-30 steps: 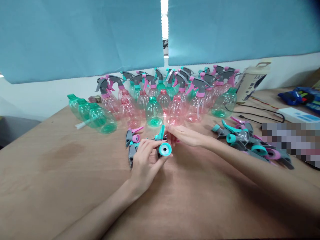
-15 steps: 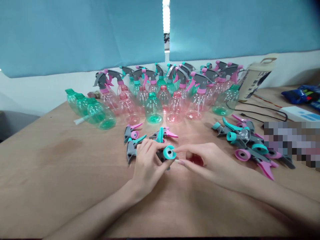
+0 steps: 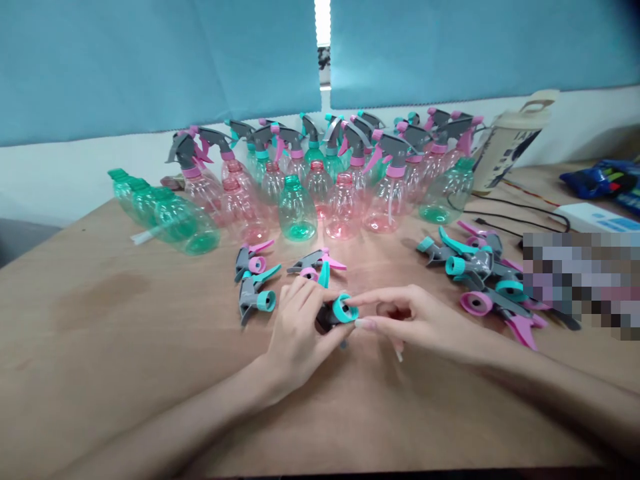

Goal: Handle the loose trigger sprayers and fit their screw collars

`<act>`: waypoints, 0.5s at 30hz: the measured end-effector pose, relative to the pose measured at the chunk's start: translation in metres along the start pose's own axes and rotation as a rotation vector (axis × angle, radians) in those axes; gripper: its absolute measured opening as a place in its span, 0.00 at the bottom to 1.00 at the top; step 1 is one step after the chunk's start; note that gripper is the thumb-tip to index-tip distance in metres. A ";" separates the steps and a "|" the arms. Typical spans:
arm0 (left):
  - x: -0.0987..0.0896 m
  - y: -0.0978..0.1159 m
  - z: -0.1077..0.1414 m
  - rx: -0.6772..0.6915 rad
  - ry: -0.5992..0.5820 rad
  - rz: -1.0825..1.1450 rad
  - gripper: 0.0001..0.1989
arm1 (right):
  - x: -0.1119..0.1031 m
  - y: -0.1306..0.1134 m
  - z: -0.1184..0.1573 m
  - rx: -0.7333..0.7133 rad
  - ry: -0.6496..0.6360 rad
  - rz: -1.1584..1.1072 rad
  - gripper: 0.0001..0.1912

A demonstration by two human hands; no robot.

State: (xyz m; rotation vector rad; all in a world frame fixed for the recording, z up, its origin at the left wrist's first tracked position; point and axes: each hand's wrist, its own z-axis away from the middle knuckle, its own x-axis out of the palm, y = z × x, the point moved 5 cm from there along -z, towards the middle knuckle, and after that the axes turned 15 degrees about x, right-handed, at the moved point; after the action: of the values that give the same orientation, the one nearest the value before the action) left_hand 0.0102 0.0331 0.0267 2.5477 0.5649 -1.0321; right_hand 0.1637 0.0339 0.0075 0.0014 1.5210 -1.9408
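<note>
My left hand [image 3: 297, 330] is closed round a grey spray head with a teal collar [image 3: 345, 309], whose round opening faces me. The thumb and forefinger of my right hand [image 3: 425, 320] pinch at the right edge of that collar. A thin whitish piece [image 3: 399, 355] sticks out below my right hand's curled fingers; the rest of it is hidden. Just beyond my left hand lie a spray head with a teal collar [image 3: 266, 301], one with a pink collar [image 3: 257, 265] and another pink one [image 3: 309, 274].
Several pink and green bottles stand at the back, many with spray heads, near a green bottle [image 3: 299, 210]. Green bottles [image 3: 187, 220] lean at the left. At the right are piled spray heads [image 3: 477, 303], a cream cup [image 3: 507, 150], black cables [image 3: 530, 215] and a white box [image 3: 600, 223].
The view has shifted slightly, moving the bottles left and up. The collar in my left hand has turned to the right. The thin whitish piece now shows below my right hand.
</note>
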 end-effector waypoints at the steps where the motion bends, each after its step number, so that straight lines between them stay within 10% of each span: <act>1: 0.002 0.001 -0.002 0.009 0.004 0.025 0.08 | -0.002 0.004 0.000 0.014 0.006 -0.023 0.26; 15: 0.014 -0.010 -0.007 -0.141 -0.068 0.223 0.13 | -0.001 0.022 -0.002 -0.067 0.090 -0.066 0.23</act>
State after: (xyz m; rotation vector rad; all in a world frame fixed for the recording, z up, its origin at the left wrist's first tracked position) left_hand 0.0186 0.0486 0.0201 2.3782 0.3141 -0.9594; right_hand 0.1744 0.0336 -0.0118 0.0100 1.6635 -1.9638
